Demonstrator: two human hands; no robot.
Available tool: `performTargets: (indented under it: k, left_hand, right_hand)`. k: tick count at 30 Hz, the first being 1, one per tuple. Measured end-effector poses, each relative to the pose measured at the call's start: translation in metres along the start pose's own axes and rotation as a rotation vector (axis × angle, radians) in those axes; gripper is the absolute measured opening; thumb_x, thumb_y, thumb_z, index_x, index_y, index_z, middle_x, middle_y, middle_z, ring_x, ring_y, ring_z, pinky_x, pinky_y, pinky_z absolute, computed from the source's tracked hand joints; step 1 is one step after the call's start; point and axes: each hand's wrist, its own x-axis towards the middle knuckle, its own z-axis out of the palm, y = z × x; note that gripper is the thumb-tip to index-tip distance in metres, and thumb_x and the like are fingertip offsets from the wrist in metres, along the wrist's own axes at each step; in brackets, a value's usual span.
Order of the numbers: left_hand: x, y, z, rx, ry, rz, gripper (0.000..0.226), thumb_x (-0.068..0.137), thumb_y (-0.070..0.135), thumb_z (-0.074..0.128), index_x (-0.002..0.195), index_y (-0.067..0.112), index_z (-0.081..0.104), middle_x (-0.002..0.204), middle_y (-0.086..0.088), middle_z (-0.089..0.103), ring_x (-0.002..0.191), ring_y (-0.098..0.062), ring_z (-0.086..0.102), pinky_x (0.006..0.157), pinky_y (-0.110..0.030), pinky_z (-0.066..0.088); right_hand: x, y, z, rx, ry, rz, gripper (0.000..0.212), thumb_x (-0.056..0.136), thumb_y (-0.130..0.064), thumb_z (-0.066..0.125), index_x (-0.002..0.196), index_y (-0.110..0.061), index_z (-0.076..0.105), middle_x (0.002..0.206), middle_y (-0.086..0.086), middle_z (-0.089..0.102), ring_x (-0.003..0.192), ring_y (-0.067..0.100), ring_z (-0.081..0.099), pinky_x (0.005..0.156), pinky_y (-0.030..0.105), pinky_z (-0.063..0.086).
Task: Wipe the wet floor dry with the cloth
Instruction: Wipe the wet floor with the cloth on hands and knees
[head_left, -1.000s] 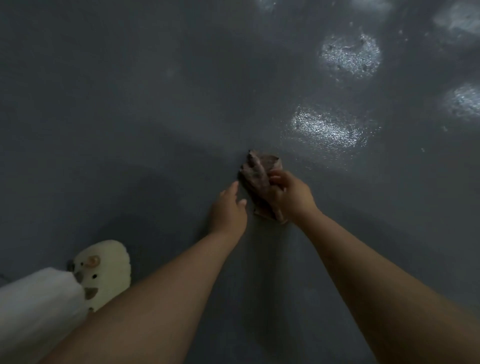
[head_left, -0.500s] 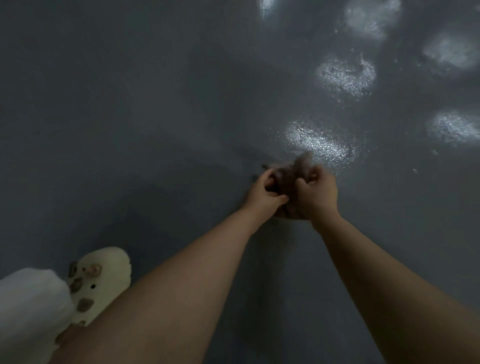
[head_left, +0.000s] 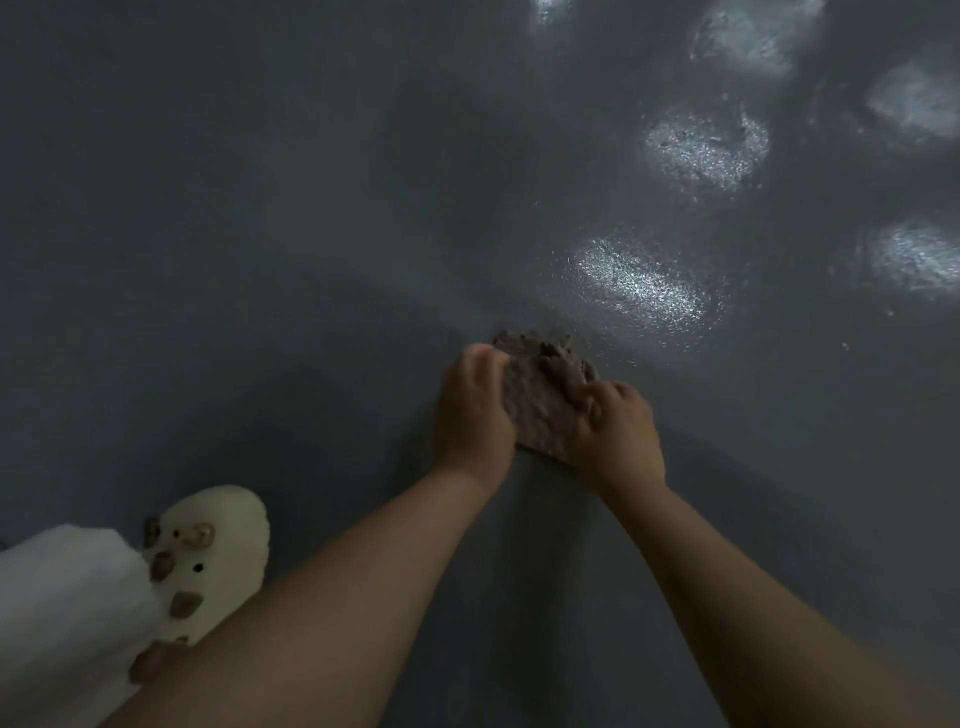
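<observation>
My left hand (head_left: 474, 410) and my right hand (head_left: 618, 434) both grip the crumpled brown textured cloth (head_left: 537, 397), fingers curled over its two sides; it lies on the dark grey glossy floor (head_left: 311, 234), just below a shining wet patch (head_left: 641, 283); my cream clog (head_left: 218, 564) stands near the lower left.

A single head-worn camera looks steeply down and forward over the person's outstretched forearms at the dark grey floor (head_left: 260, 208), close enough that the arms fill the lower frame. The brown cloth (head_left: 540, 395) sits just below centre; glossy patches lie beyond it to the upper right, a cream clog (head_left: 223, 561) nearer the camera to its lower left.
</observation>
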Motion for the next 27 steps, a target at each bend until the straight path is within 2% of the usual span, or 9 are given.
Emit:
performTargets:
  k: [2,3,5,7,10,14,19,23,27]
  left_hand:
    - [-0.002,0.008,0.014,0.102,-0.204,0.314,0.039,0.081,0.015,0.032,0.115,0.013,0.053,0.125,-0.015,0.053,0.113,-0.031,0.049,0.092,-0.034,0.046]
    - [0.001,0.016,0.02,0.177,-0.394,0.366,0.047,0.086,0.019,0.031,0.128,0.013,0.05,0.14,-0.017,0.045,0.127,-0.031,0.042,0.103,-0.037,0.042]
    - [0.001,0.03,0.033,0.384,-0.787,0.31,0.057,0.097,0.034,0.028,0.151,0.016,0.018,0.159,-0.012,0.001,0.146,-0.031,0.0,0.116,-0.047,0.005]
    - [0.001,0.041,0.05,0.537,-0.906,0.277,0.063,0.1,0.043,0.026,0.152,0.024,-0.005,0.156,-0.008,-0.024,0.141,-0.034,-0.025,0.11,-0.055,-0.014]
    - [0.013,0.042,0.074,0.593,-0.897,0.318,0.063,0.099,0.047,0.023,0.149,0.032,-0.012,0.153,-0.004,-0.032,0.137,-0.035,-0.032,0.104,-0.06,-0.02]
    - [0.073,0.029,0.073,0.594,-0.839,0.287,0.065,0.095,0.059,0.025,0.149,0.038,-0.005,0.156,0.001,-0.025,0.142,-0.03,-0.024,0.107,-0.063,-0.013]
    - [0.122,-0.042,0.033,0.588,-0.637,-0.114,0.068,0.094,0.061,0.027,0.149,0.038,-0.006,0.157,-0.007,-0.021,0.143,-0.032,-0.019,0.108,-0.064,-0.008]
    - [0.103,-0.107,-0.014,0.635,-0.31,-0.51,0.077,0.089,0.066,0.035,0.151,0.035,0.001,0.158,-0.016,-0.009,0.144,-0.038,-0.011,0.106,-0.068,-0.004]
    - [0.095,-0.116,-0.024,0.571,-0.15,-0.776,0.072,0.092,0.061,0.036,0.152,0.03,0.01,0.159,-0.013,-0.004,0.144,-0.038,-0.008,0.108,-0.067,-0.003]
  right_hand:
    - [-0.001,0.009,0.001,-0.015,0.113,0.121,0.034,0.091,-0.014,0.05,0.125,-0.009,0.055,0.138,0.014,0.042,0.123,0.034,0.039,0.094,0.038,0.036]
    - [-0.001,0.014,0.003,-0.012,0.151,0.169,0.037,0.092,-0.014,0.048,0.129,-0.01,0.051,0.143,0.013,0.036,0.128,0.034,0.034,0.099,0.039,0.033]
    - [0.0,0.023,0.009,-0.014,0.173,0.237,0.042,0.095,-0.016,0.045,0.137,-0.01,0.042,0.151,0.014,0.024,0.135,0.033,0.025,0.107,0.04,0.025]
    - [0.0,0.029,0.016,-0.036,0.142,0.273,0.046,0.098,-0.021,0.04,0.142,-0.009,0.034,0.156,0.016,0.014,0.142,0.031,0.015,0.114,0.04,0.015]
    - [0.003,0.033,0.024,-0.001,0.099,0.332,0.05,0.1,-0.03,0.035,0.146,-0.013,0.027,0.158,0.015,0.007,0.144,0.031,0.008,0.117,0.043,0.007]
    - [0.006,0.027,0.029,-0.052,0.015,0.35,0.054,0.1,-0.04,0.031,0.15,-0.023,0.021,0.159,0.01,0.004,0.143,0.036,0.003,0.116,0.045,0.004]
    - [0.002,0.025,0.036,-0.119,-0.063,0.346,0.06,0.098,-0.048,0.026,0.152,-0.029,0.006,0.159,0.007,-0.01,0.143,0.037,-0.01,0.116,0.049,-0.004]
    - [0.001,0.025,0.038,-0.138,-0.087,0.352,0.063,0.098,-0.051,0.023,0.151,-0.03,-0.002,0.158,0.006,-0.017,0.142,0.037,-0.016,0.115,0.048,-0.009]
    - [0.001,0.025,0.038,-0.146,-0.096,0.348,0.063,0.098,-0.051,0.023,0.151,-0.031,-0.005,0.157,0.005,-0.02,0.142,0.037,-0.018,0.115,0.048,-0.011]
